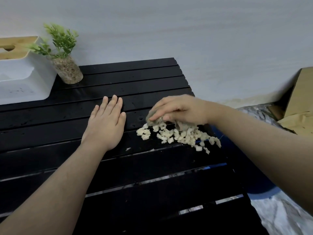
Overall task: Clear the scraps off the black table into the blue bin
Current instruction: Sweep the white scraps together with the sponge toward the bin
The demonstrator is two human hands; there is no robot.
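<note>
Pale cream scraps [179, 135] lie in a loose pile near the right edge of the black slatted table [135, 175]; a few at the right end hang past the edge, blurred. My right hand [179, 109] is closed on a grey-beige cloth [156, 120] pressed against the table just behind the pile. My left hand [106, 122] rests flat, palm down and fingers together, on the slats to the left of the scraps, holding nothing. A strip of the blue bin [218, 134] shows below the table's right edge, mostly hidden by my right forearm.
A white box with a wooden lid [23, 77] and a small potted green plant [65, 65] stand at the table's far left. Cardboard [299, 106] and crinkled silvery sheeting [279, 216] lie on the floor to the right. A wall runs behind the table.
</note>
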